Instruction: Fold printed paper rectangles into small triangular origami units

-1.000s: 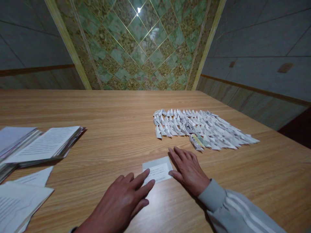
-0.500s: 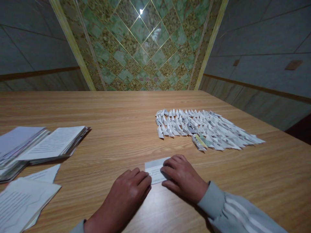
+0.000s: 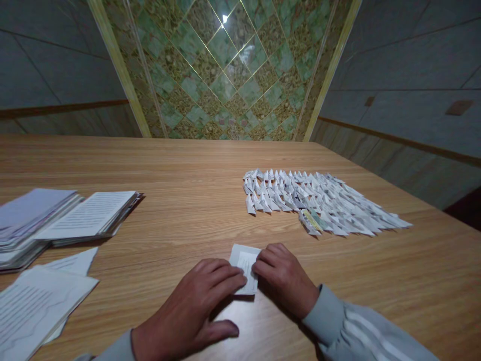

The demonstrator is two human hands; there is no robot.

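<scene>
A small folded sheet of printed paper (image 3: pixel 245 254) lies on the wooden table in front of me, part of it hidden by my fingers. My left hand (image 3: pixel 197 303) reaches over its left side, fingers stretched onto the paper and thumb spread away below it. Curled fingers of my right hand (image 3: pixel 284 275) grip the paper's right edge; the thumb of that hand is hidden. Beyond my hands, to the right, stand several rows of small folded paper shapes (image 3: pixel 323 200) with pointed tips, mostly white, one with yellow and green print.
At the left lie stacks of paper, one with a purplish top (image 3: pixel 35 208) and one printed (image 3: pixel 90 215). Loose printed sheets (image 3: pixel 45 301) lie nearer to me. The wooden table (image 3: pixel 180 170) reaches back toward a green tiled wall (image 3: pixel 233 75).
The paper has turned and looks narrower, its right part now folded over. My left hand has shifted right onto it, its thumb spreading out. The view has shifted slightly.
</scene>
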